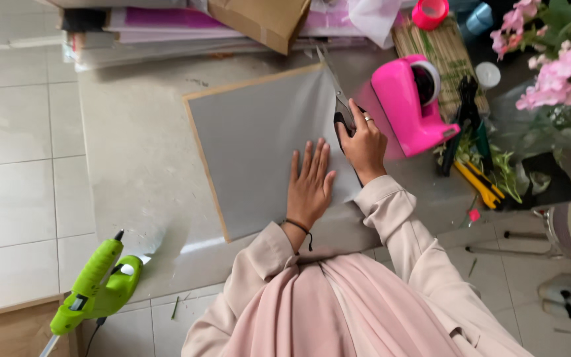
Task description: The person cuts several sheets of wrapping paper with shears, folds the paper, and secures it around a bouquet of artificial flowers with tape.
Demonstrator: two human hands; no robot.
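In the head view, a roll of tape [425, 80] is seen seated inside the pink tape dispenser [404, 106] just right of a grey sheet [259, 145] spread on the floor. The sheet is pressed down by the left hand [310, 185], laid flat with fingers spread. Black-handled scissors [340, 106] are gripped in the right hand [363, 142], fingers curled through the handles, blades lying along the sheet's right edge.

We list one grey sheet [259, 145], thin, square-cut, edged in tan along its top and left sides, lying flat on the pale surface [133, 172], turned slightly askew. We list one pair of scissors [338, 99], black-handled with long metal blades pointing away, at the sheet's right edge; the blades appear to be partly open.
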